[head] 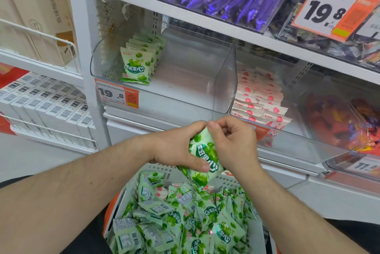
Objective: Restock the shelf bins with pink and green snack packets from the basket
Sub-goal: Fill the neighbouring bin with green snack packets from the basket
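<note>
I have both hands up over the basket point(224, 181), squaring a small stack of green packets point(204, 157) before it goes to the shelf. My left hand point(174, 146) cups the stack from the side, thumb across the lower front and fingers wrapped behind. My right hand point(232, 142) closes on the far edge, its fingers point(211, 128) curled and pinching the top of the stack. How many packets are in the stack I cannot tell; the front one shows its printed face.

Below, the basket is heaped with green packets, and a few pink ones point(162, 192) show near its back wall. Ahead, the left clear bin point(226, 81) holds only one short upright row of green packets point(139, 62) at its left end, with the rest of its floor bare. The neighbouring bin point(298, 136) to the right carries stacked pink packets point(259, 101).

I judge the step in hand to be gather-and-align, with the green bin barely started. The next move calls for lifting the stack over the bin's front lip and standing it upright just beside the existing row, faces forward, keeping the pinch firm so the slick packets do not fan out or slide.
</note>
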Motion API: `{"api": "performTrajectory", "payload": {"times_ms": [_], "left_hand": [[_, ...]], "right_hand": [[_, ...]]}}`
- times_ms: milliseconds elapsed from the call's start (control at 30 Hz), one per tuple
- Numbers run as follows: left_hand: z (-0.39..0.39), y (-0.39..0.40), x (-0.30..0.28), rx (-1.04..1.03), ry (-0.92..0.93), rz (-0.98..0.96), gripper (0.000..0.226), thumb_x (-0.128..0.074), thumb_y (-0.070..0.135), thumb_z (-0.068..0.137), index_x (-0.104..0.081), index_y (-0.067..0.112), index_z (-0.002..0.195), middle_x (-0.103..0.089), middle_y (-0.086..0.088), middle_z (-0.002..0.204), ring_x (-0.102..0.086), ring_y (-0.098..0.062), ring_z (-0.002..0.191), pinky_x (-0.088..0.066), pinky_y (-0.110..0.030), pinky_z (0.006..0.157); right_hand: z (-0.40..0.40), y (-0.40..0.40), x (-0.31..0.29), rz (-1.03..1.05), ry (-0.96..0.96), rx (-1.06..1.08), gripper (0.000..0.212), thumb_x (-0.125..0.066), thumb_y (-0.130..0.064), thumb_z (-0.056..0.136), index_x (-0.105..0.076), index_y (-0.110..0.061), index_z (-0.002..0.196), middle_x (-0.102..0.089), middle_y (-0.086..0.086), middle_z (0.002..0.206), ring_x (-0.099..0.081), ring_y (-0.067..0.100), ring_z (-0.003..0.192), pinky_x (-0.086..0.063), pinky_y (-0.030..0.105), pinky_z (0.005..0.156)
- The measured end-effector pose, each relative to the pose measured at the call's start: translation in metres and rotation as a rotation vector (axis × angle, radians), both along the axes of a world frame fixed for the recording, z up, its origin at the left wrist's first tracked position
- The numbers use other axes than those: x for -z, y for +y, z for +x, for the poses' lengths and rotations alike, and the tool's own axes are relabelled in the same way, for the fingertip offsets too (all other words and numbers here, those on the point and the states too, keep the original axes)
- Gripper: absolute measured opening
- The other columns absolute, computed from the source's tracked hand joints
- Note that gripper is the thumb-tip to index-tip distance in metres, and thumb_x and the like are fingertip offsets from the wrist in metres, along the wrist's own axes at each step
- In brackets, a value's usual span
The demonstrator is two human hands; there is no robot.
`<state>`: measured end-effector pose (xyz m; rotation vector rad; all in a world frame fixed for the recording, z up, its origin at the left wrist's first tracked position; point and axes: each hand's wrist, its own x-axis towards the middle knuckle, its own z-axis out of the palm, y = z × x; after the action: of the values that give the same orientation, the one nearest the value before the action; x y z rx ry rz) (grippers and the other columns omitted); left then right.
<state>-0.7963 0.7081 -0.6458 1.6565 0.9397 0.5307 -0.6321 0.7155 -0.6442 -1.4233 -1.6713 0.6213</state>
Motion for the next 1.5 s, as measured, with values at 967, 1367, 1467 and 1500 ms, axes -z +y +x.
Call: {"api": "performTrajectory", "payload": {"times_ms": [967, 1367, 1467, 1500], "left_hand": [[-0.055, 0.028, -0.046, -0.569, -0.300, 0.056, 0.075, -0.042, 0.043, 0.098, 0.011, 0.045, 0.151, 0.001, 0.017, 0.158, -0.002, 0.014, 0.126, -0.013, -0.021, 0.105], [-0.116, 0.057, -0.037, -1.312, -0.111, 0.267, 0.023, -0.041, 0.041, 0.098, -0.048, 0.027, 0.114, -0.062, 0.010, 0.105, -0.056, -0.010, 0.102, -0.038, -0.027, 0.081], [-0.121, 0.063, -0.031, -1.361, -0.107, 0.265, 0.025, -0.040, 0.049, 0.091, -0.049, 0.032, 0.107, -0.064, 0.012, 0.100, -0.057, -0.015, 0.106, -0.042, -0.041, 0.098], [-0.122, 0.064, -0.030, -1.368, -0.112, 0.267, 0.026, -0.039, 0.052, 0.088, -0.049, 0.034, 0.104, -0.065, 0.013, 0.097, -0.058, -0.016, 0.105, -0.042, -0.045, 0.100]], "right_hand": [[-0.062, 0.042, -0.067, -0.348, 0.225, -0.474, 0.049, -0.081, 0.003, 0.070, -0.068, -0.022, 0.110, -0.076, -0.004, 0.099, -0.072, 0.014, 0.093, -0.057, 0.032, 0.083], [-0.151, 0.161, -0.024, -0.620, 0.190, -0.410, 0.052, -0.078, 0.014, 0.066, -0.067, -0.006, 0.113, -0.074, 0.007, 0.103, -0.070, 0.016, 0.085, -0.055, 0.022, 0.066], [-0.181, 0.173, -0.002, -0.639, 0.132, -0.490, 0.059, -0.078, 0.015, 0.066, -0.066, -0.010, 0.118, -0.072, 0.005, 0.111, -0.068, 0.019, 0.098, -0.055, 0.026, 0.079], [-0.191, 0.179, 0.005, -0.632, 0.141, -0.488, 0.062, -0.080, 0.013, 0.065, -0.065, -0.012, 0.120, -0.072, 0.004, 0.112, -0.068, 0.019, 0.100, -0.055, 0.027, 0.081]]}}
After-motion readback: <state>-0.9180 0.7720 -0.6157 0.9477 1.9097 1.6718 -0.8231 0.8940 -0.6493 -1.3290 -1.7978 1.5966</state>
